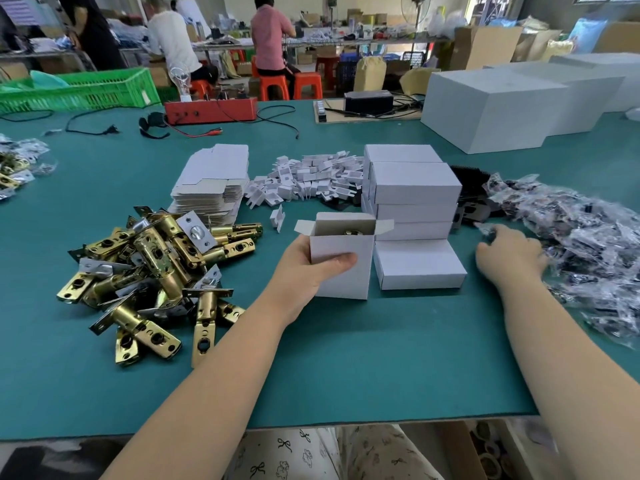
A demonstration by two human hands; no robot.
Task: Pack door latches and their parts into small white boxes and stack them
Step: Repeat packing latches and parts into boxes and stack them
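My left hand [304, 268] grips a small white box [346, 268] that stands upright on the green table, top flaps open, with a brass latch end showing inside. To its left lies a pile of brass door latches [156, 271]. Right beside the box stands a stack of closed white boxes [412, 209]. My right hand [509, 254] reaches into a heap of small clear plastic bags of parts [588, 244] at the right, fingers curled on a bag at the heap's edge. Flat unfolded boxes [211, 185] and a pile of white card inserts [308, 178] lie behind.
Large white cartons [502, 109] stand at the back right. A red electrical box [211, 110] with cables, a black device [369, 100] and a green crate [79, 90] line the far edge. People work at tables behind. More bagged latches [17, 168] lie far left.
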